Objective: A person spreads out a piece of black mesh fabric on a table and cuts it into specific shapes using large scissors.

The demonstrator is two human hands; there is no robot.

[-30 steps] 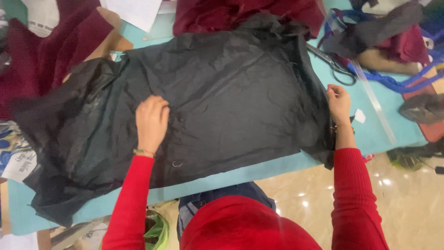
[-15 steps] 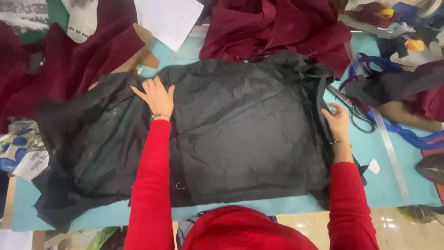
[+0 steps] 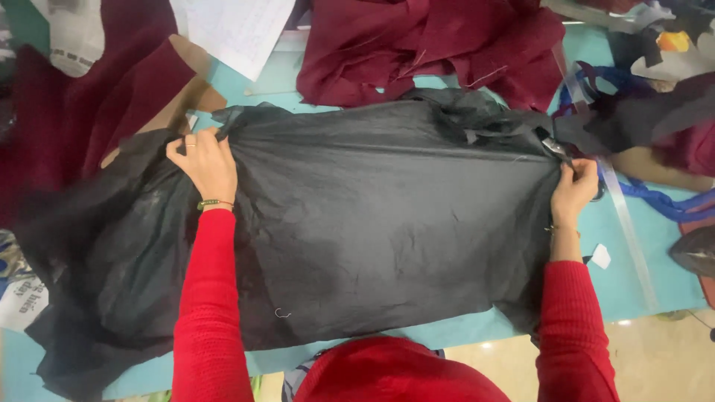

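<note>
Black cloth pulled taut between both hands, far edge at risk of slipping.

Spread wide over the teal surface (image 3: 633,283): black fabric (image 3: 387,223), stretched from left hand (image 3: 205,164) to right hand (image 3: 575,190), near edge hanging toward the body. Beyond both hands, heaped maroon fabric (image 3: 432,45), touching the black cloth's far edge, likely to snag or drag along with any harder pull. Beyond the left hand, white paper sheet (image 3: 234,30). Just right of the right hand, clear ruler (image 3: 629,238) and blue strap (image 3: 663,201), easily knocked. Left hand clenched on a bunched far corner; right hand pinching the opposite edge; uneven tension likely to crease or skew the cloth.
</note>
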